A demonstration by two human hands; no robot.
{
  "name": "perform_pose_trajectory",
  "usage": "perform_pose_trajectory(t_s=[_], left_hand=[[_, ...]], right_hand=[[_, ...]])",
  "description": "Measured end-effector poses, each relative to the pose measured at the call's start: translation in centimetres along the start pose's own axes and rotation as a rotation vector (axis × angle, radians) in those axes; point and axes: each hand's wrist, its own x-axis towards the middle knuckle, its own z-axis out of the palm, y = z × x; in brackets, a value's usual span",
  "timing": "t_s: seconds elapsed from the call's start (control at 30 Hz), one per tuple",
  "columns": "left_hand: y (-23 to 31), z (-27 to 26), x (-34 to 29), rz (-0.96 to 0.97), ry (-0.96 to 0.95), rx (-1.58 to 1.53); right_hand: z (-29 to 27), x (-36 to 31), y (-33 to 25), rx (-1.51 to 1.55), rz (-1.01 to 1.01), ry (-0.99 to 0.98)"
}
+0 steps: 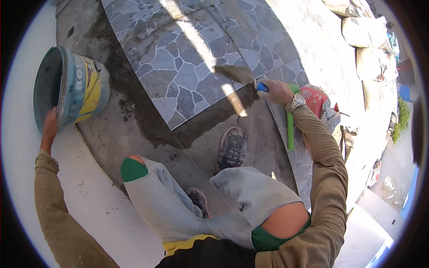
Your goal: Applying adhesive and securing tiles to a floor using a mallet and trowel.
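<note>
At the left, my left hand point(49, 124) grips the near rim of a blue-green bucket point(71, 89) with a yellow label, its fingers partly hidden inside. What the bucket holds is too dark to see, and I cannot tell whether it is tilted. My right hand point(278, 92), with a watch point(297, 102) on its wrist, is closed around the blue handle of a trowel point(235, 73). The trowel's grey blade lies over the edge of the stone-patterned tiles point(178, 80). Wet dark mortar point(210, 114) borders those tiles.
Just right of my right hand are a bright green bar point(290, 131) and a red and white bag point(314, 102). Filled sacks point(364, 32) line the far right. My shoe point(233, 147) rests on rough concrete point(261, 152). A white wall point(96, 192) runs along the left.
</note>
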Motion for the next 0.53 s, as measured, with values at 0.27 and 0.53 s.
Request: perform_pose_trajectory(t_s=[0.27, 0.53], left_hand=[[2.0, -0.1, 1.5, 0.111, 0.021, 0.125], [0.4, -0.4, 0.3, -0.099, -0.015, -0.057]], right_hand=[[1.4, -4.5, 4.6, 0.097, 0.213, 0.251], [3.3, -7.1, -3.6, 0.207, 0.074, -0.07]])
